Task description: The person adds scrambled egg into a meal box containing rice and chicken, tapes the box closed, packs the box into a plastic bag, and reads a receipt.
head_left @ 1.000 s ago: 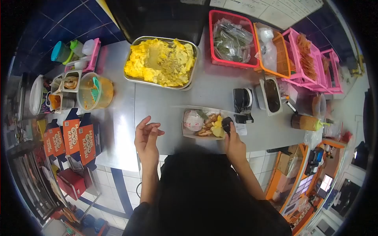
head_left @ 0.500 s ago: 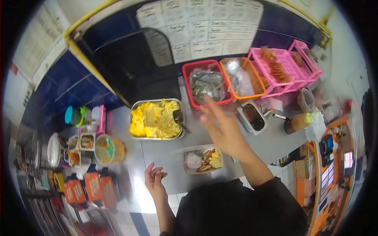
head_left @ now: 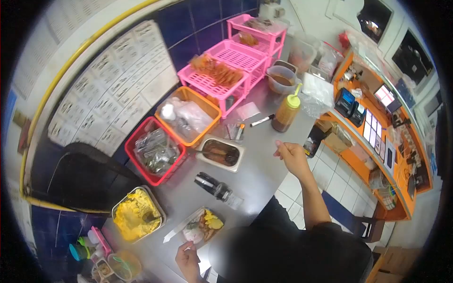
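Observation:
My left hand (head_left: 188, 258) is beside the near-left end of an open food box, its fingers curled and nothing visible in them. The box (head_left: 204, 227) holds a pale wrapped bundle (head_left: 192, 234), brown pieces and a yellow portion (head_left: 213, 220). Over the counter's front edge, my right hand (head_left: 289, 153) has bent fingers drawn together, with no object visible in it. It is nearest to a squeeze bottle (head_left: 286, 113) of brown sauce with a yellow-green top. A metal tray (head_left: 163, 220) of yellow food (head_left: 134, 216) stands left of the box, a dark utensil in it.
Behind the box are a black device (head_left: 212, 186), a metal container (head_left: 242, 162) of dark sauce, a red basket (head_left: 180, 162) and an orange basket (head_left: 218, 113). Pink racks (head_left: 240, 59), a marker (head_left: 262, 121) and a plastic tub (head_left: 281, 79) stand farther back. An orange shelf unit (head_left: 354, 137) is at right.
The view has swung right. My right hand has let go of the dark utensil, which now rests in the yellow food, and moved toward the squeeze bottle. My left hand's fingers are more curled.

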### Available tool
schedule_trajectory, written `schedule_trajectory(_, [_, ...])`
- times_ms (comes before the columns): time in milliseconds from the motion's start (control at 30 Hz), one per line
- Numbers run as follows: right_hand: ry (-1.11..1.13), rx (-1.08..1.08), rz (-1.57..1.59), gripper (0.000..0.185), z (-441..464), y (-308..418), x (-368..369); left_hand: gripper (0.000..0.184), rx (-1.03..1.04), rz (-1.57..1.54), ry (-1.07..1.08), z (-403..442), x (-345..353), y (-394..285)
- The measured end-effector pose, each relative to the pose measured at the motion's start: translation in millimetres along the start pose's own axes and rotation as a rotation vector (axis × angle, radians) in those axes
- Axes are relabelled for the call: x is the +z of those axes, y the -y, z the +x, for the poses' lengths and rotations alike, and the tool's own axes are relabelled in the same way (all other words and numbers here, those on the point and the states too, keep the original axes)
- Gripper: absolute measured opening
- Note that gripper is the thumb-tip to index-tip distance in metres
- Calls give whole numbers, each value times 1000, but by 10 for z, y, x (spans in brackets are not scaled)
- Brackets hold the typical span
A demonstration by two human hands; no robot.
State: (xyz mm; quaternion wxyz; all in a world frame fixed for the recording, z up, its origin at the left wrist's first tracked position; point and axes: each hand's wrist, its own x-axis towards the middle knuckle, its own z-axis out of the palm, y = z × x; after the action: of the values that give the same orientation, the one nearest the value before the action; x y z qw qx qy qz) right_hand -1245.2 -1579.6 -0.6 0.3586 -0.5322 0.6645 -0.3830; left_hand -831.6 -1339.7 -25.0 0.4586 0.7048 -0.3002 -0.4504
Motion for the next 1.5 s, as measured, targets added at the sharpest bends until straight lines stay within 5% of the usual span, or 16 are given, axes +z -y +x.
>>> schedule_trajectory(100, [-151,-102,-165,33,168,-885,-135,42,66,59,167,59,645,-248])
schedule_trajectory(233, [-18,164,-279,28,624,-1311,-417,66,239,85,517,286,1820,-417])
schedule_trajectory(300, [171,88,-124,25,1014,-1463,-509,48,5,128,539,429,2490,-410])
schedule_trajectory(433, [464,-204,-6,19,1560,-1308,-262,40,8,169,551,575,3619,-549])
schedule_trajectory(533, [214,-434,-125,21,2247,-1307,393,41,98,342,595,478,4052,-965])
schedule_trajectory(733, [302,-7,-507,33,3323,-959,1085,40,39,367,329,197,3989,-956])
schedule_trajectory(933, [363,-202,-711,29,3380,-1209,1247,39,-121,162,85,-85,3856,-719])
schedule_trajectory(1033, [152,-440,-688,18,3134,-1085,1160,39,-81,43,87,-131,3825,-627])
schedule_trajectory(1133, [333,-836,-624,17,3256,-1393,1363,40,-49,191,165,-75,3746,-613])
schedule_trajectory(1200, [559,-644,-625,27,3310,-1276,1358,40,63,231,105,-43,3658,-449])
schedule_trajectory(1267, [573,-792,-371,35,3331,-1290,1346,39,165,230,80,26,3586,-428])
schedule_trajectory(1300, [662,-493,-381,39,3376,-1279,1399,39,169,200,103,33,3501,-520])
schedule_trajectory(1333, [614,-749,-421,36,3616,-1547,1479,39,186,204,52,14,3419,-545])
schedule_trajectory(1400, [558,-784,-506,31,3321,-1206,1285,39,239,211,25,33,3344,-541])
schedule_trajectory(1467, [453,-658,-106,30,3507,-1444,1337,40,288,195,-22,17,3236,-444])
schedule_trajectory(1500, [270,-863,-142,29,3546,-1479,1256,40,310,191,-28,39,3217,-374])
